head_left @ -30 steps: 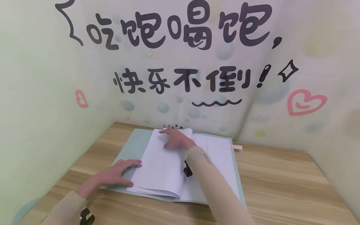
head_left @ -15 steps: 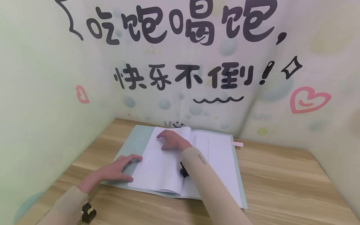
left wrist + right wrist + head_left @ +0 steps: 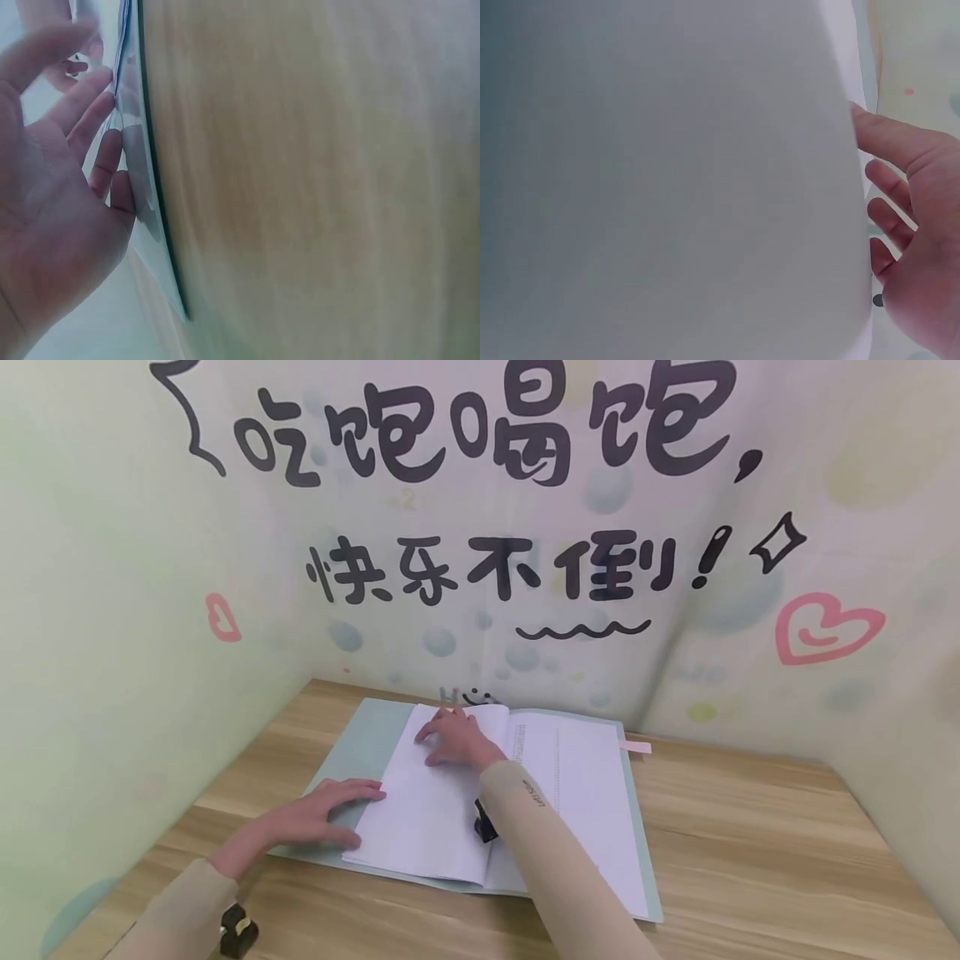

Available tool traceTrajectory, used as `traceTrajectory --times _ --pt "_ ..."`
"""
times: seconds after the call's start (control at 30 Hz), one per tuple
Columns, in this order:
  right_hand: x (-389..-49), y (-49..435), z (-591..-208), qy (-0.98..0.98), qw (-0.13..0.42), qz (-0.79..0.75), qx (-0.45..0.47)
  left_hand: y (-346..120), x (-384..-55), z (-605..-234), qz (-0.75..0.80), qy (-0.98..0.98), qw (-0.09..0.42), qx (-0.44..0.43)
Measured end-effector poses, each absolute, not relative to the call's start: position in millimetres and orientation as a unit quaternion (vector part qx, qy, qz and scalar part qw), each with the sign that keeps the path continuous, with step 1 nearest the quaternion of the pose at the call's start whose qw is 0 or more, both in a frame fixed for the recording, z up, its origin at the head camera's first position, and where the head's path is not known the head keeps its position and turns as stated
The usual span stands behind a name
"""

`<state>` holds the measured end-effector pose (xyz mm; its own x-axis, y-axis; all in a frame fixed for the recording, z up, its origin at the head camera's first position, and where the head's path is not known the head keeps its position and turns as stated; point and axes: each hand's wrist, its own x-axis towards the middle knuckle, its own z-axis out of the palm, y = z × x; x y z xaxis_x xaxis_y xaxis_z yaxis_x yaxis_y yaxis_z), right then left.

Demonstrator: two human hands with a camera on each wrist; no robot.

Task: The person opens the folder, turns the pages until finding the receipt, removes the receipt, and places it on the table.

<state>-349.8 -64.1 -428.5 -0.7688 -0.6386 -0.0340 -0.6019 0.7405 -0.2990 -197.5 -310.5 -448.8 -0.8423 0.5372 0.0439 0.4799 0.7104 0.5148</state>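
Observation:
A folder with a pale blue-green cover point(image 3: 365, 735) lies spread on the table, holding white sheets. The turned sheets point(image 3: 423, 822) lie over its left part and curve up into the spine; a printed page point(image 3: 588, 810) shows at right. My left hand point(image 3: 311, 817) rests at the outer left edge of the turned sheets, thumb and fingers spread apart. In the left wrist view its fingertips point(image 3: 109, 97) are right at the sheet edges. My right hand point(image 3: 461, 742) rests on the upper part of the turned sheets, fingers loosely bent. In the right wrist view a sheet point(image 3: 682, 180) fills most of the picture.
A pink tab point(image 3: 636, 747) sticks out from the folder's right side. The wooden table point(image 3: 757, 835) runs up to a patterned wall point(image 3: 420, 668) with black lettering. Black wrist devices point(image 3: 238, 931) sit by both sleeves.
My right hand has drawn slightly back from the top edge of the sheets. The turned sheets' lower edge lies flatter. My left hand stays at the left edge.

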Motion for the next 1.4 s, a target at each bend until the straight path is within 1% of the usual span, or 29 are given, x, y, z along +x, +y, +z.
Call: traceTrajectory --times 0.17,0.27,0.67,0.97,1.2,1.4 --pt "-350 -62 -431 0.929 0.092 -0.144 -0.330 -308 -198 -450 0.253 0.922 0.028 0.292" --pt "-349 -61 -432 0.927 0.102 -0.144 -0.330 -306 -197 -448 0.253 0.920 0.025 0.298" --pt "-345 -52 -429 0.918 0.107 -0.133 -0.357 -304 -199 -452 0.242 0.909 0.001 0.338" --pt "-344 -49 -432 0.919 0.117 -0.125 -0.354 -303 -199 -451 0.239 0.909 0.010 0.341" --pt "-341 -52 -431 0.920 0.120 -0.117 -0.355 -303 -194 -444 0.248 0.916 0.038 0.313" --pt "-339 -53 -429 0.923 0.119 -0.110 -0.348 -302 -195 -445 0.244 0.917 0.034 0.313"
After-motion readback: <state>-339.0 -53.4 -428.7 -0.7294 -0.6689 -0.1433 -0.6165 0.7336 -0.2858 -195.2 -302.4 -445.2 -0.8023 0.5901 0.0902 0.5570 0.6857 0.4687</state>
